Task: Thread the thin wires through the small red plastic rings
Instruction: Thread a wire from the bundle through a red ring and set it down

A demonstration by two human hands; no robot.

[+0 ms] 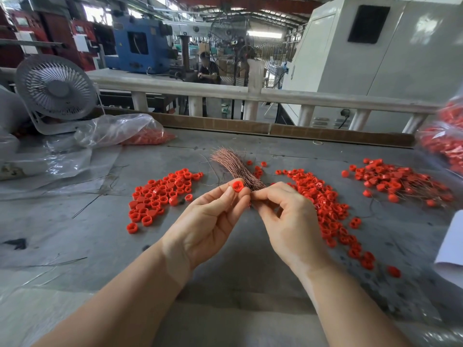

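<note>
Head view: the left hand (210, 219) pinches one red ring (238, 185) above the table (75, 221). The right hand (283, 214), at its 3 o'clock, grips the wire bundle (233, 166). Next, I think, one wire tip must find the ring's hole.

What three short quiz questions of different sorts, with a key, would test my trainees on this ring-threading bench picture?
1. True or false: the left hand pinches a single red plastic ring.
2. Multiple choice: the bundle of thin copper-coloured wires lies
A. beyond the hands, between ring piles
B. inside the plastic bag
C. on the fan
3. Fill in: the right hand pinches something at the near end of the wire ______.

Key
1. True.
2. A: it lies on the grey table, between the left pile of red rings and the middle pile.
3. bundle.
</note>
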